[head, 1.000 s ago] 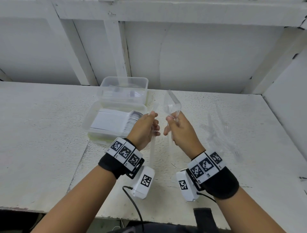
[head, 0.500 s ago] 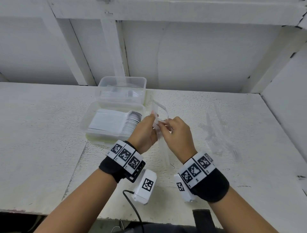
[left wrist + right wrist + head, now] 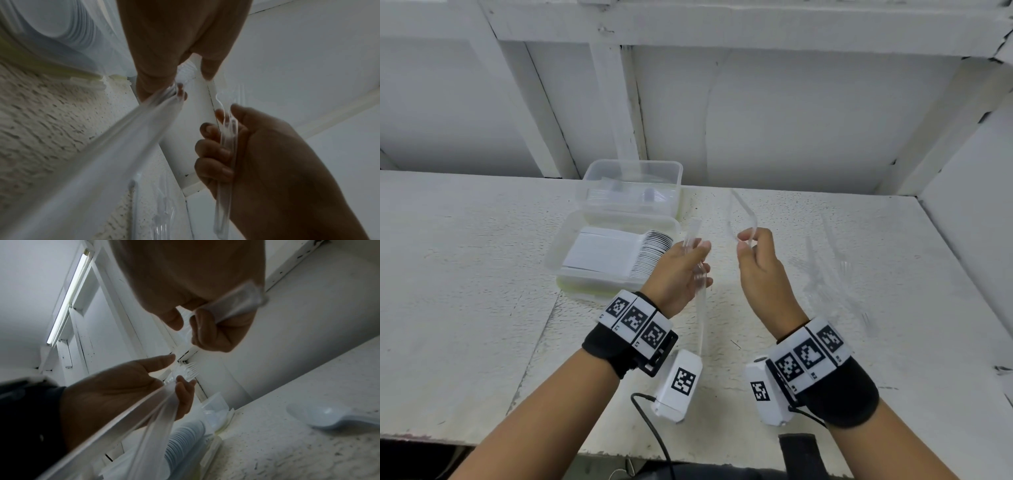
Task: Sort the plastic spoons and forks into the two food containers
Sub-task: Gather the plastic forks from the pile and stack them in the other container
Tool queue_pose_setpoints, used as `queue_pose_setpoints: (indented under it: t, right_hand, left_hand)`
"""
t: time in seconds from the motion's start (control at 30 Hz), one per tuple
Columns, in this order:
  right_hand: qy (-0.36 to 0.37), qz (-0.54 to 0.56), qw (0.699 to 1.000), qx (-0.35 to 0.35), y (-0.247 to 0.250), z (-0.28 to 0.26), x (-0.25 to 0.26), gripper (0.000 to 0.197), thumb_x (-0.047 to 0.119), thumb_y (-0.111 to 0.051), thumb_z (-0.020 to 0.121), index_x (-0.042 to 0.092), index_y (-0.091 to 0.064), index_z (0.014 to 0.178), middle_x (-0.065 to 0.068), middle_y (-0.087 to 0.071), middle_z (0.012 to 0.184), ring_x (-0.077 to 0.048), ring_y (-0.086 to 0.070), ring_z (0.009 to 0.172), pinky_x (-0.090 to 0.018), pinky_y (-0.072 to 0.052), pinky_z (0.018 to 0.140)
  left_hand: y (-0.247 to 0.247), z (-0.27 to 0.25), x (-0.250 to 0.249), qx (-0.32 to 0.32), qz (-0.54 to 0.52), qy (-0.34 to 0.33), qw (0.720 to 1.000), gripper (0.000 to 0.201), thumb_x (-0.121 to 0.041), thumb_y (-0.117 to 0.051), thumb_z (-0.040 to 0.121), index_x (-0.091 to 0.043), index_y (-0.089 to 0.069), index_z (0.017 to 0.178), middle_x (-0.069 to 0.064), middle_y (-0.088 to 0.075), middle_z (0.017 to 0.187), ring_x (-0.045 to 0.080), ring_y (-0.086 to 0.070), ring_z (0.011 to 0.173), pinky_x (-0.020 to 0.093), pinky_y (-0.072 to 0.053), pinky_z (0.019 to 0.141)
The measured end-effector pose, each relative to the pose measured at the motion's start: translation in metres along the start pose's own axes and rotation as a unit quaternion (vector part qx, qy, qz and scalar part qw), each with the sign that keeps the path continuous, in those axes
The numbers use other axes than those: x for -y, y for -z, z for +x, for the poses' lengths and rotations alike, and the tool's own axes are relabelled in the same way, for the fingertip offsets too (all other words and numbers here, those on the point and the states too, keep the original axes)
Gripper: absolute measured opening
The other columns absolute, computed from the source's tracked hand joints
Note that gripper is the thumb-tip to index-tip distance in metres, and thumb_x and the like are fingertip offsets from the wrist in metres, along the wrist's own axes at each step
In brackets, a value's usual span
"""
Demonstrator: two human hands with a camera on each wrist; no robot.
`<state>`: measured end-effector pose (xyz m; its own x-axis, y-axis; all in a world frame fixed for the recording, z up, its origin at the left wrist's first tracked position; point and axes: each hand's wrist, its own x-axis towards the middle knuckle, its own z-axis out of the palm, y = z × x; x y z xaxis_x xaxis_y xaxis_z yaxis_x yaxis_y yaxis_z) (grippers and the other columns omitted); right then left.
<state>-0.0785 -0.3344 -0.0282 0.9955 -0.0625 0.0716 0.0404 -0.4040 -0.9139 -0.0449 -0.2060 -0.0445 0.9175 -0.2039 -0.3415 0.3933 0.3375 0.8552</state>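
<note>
My left hand point(image 3: 698, 260) grips a small bundle of clear plastic forks point(image 3: 700, 308), handles hanging down toward my wrist; their tines point(image 3: 191, 369) show in the right wrist view. My right hand point(image 3: 748, 240) pinches a single clear utensil point(image 3: 743, 212) upright, its head looking like a spoon bowl. A short gap separates the two hands above the table. Just left of them, the near food container point(image 3: 571, 236) holds a row of stacked white spoons point(image 3: 650, 253). Behind it, the far container point(image 3: 678, 171) holds clear utensils.
Several loose clear utensils point(image 3: 835, 284) lie on the white table point(image 3: 465, 274) to the right of my hands. A white spoon point(image 3: 329, 415) lies there too. A white wall runs behind the containers and a side panel closes the right end.
Half a second ago my hands met over the bundle. They have now drawn apart, the right hand carrying one clear utensil away to the right.
</note>
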Motion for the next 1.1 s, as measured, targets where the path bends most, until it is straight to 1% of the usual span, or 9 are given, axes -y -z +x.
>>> queue_pose_setpoints:
  t: [0.13, 0.27, 0.37, 0.5, 0.57, 0.73, 0.87, 1.0, 1.1]
  right_hand:
    - [0.025, -0.051, 0.998, -0.005, -0.002, 0.005, -0.012, 0.022, 0.017, -0.040, 0.098, 0.015, -0.055, 0.114, 0.000, -0.058, 0.108, 0.000, -0.049, 0.089, -0.003, -0.036, 0.072]
    - [0.048, -0.053, 0.997, -0.032, -0.008, 0.003, -0.015, 0.030, 0.017, -0.051, 0.094, 0.018, -0.057, 0.123, 0.002, -0.055, 0.091, 0.002, -0.049, 0.075, 0.001, -0.036, 0.068]
    - [0.052, -0.049, 0.997, -0.039, -0.014, 0.002, -0.015, 0.017, 0.019, -0.055, 0.092, 0.018, -0.060, 0.109, 0.009, -0.052, 0.079, -0.002, -0.048, 0.067, -0.005, -0.038, 0.060]
    - [0.043, -0.058, 0.997, -0.034, -0.018, 0.003, -0.018, 0.014, 0.023, -0.055, 0.093, 0.019, -0.063, 0.104, 0.006, -0.060, 0.085, -0.003, -0.053, 0.073, -0.009, -0.040, 0.063]
    - [0.047, -0.067, 0.996, -0.029, -0.018, 0.002, -0.019, 0.016, 0.025, -0.053, 0.094, 0.022, -0.064, 0.105, 0.001, -0.064, 0.090, -0.009, -0.057, 0.080, -0.021, -0.048, 0.071]
    - [0.060, -0.146, 0.987, -0.001, -0.013, -0.002, -0.013, 0.028, 0.028, -0.043, 0.097, 0.021, -0.064, 0.114, -0.002, -0.055, 0.092, -0.016, -0.054, 0.085, -0.028, -0.044, 0.076]
    - [0.047, -0.101, 0.994, -0.022, -0.005, -0.001, -0.007, 0.032, 0.024, -0.034, 0.100, 0.013, -0.051, 0.125, 0.005, -0.054, 0.103, -0.005, -0.049, 0.088, -0.018, -0.037, 0.077]
    - [0.046, -0.033, 0.998, -0.019, -0.003, -0.001, -0.007, 0.012, 0.023, -0.032, 0.100, 0.019, -0.028, 0.110, 0.011, -0.041, 0.073, -0.001, -0.041, 0.054, -0.015, -0.035, 0.050]
    - [0.097, -0.082, 0.992, -0.018, -0.005, 0.001, -0.012, 0.005, 0.022, -0.038, 0.099, 0.020, -0.038, 0.103, 0.009, -0.047, 0.082, -0.001, -0.046, 0.063, -0.014, -0.034, 0.056]
  left_hand:
    - [-0.001, 0.001, 0.000, -0.013, -0.031, 0.009, 0.999, 0.009, -0.017, -0.044, 0.098, -0.010, -0.049, 0.093, 0.001, -0.046, 0.071, 0.013, -0.051, 0.065, 0.025, -0.051, 0.058]
    - [-0.006, 0.003, 0.000, -0.015, -0.046, -0.004, 0.999, 0.011, -0.013, -0.042, 0.099, -0.007, -0.049, 0.091, 0.005, -0.049, 0.077, 0.020, -0.057, 0.078, 0.041, -0.053, 0.079]
    - [-0.008, 0.002, 0.002, -0.005, -0.064, 0.000, 0.998, 0.013, -0.006, -0.039, 0.098, -0.003, -0.048, 0.090, 0.016, -0.053, 0.090, 0.036, -0.058, 0.097, 0.055, -0.042, 0.099]
    - [-0.008, -0.002, 0.000, 0.045, -0.107, 0.006, 0.993, 0.020, -0.007, -0.035, 0.096, -0.007, -0.048, 0.080, 0.012, -0.056, 0.085, 0.028, -0.067, 0.084, 0.045, -0.046, 0.095]
    - [-0.007, -0.003, -0.001, 0.062, -0.115, 0.004, 0.991, 0.021, -0.007, -0.037, 0.095, -0.009, -0.049, 0.078, 0.007, -0.058, 0.077, 0.024, -0.067, 0.079, 0.039, -0.049, 0.090]
    - [-0.006, -0.001, -0.001, 0.022, -0.128, 0.001, 0.992, 0.017, -0.001, -0.038, 0.096, -0.007, -0.049, 0.084, 0.005, -0.050, 0.083, 0.018, -0.061, 0.073, 0.028, -0.057, 0.065]
    - [-0.006, -0.001, -0.004, 0.014, -0.133, 0.001, 0.991, 0.014, -0.002, -0.036, 0.098, -0.009, -0.045, 0.090, 0.008, -0.052, 0.079, 0.021, -0.062, 0.068, 0.040, -0.052, 0.082]
    - [-0.005, -0.001, -0.005, 0.023, -0.109, -0.008, 0.994, 0.010, -0.003, -0.036, 0.099, -0.010, -0.043, 0.096, 0.012, -0.055, 0.090, 0.025, -0.063, 0.080, 0.041, -0.050, 0.087]
    - [-0.005, -0.001, -0.005, 0.074, -0.110, -0.014, 0.991, 0.008, -0.002, -0.040, 0.096, -0.008, -0.045, 0.098, 0.012, -0.058, 0.096, 0.022, -0.066, 0.084, 0.038, -0.054, 0.086]
